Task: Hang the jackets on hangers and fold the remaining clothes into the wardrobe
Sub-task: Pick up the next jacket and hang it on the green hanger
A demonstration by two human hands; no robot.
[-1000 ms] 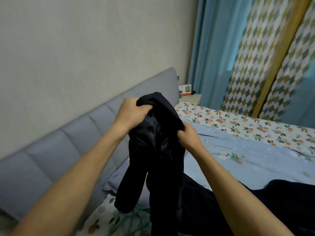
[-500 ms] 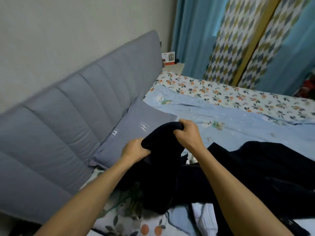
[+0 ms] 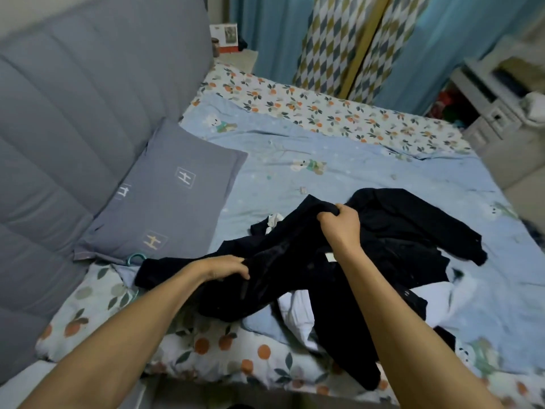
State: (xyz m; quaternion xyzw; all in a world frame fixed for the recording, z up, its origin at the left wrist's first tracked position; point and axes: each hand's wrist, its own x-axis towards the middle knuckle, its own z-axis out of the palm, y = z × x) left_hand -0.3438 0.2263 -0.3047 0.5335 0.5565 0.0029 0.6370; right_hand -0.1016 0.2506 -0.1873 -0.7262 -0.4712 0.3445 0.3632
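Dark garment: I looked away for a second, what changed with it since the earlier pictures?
The dark garment came down from chest height onto the bed, spread out. The right hand still grips an edge; the left hand now lies on the cloth, its hold unclear. Pillow unmoved since half a second ago.
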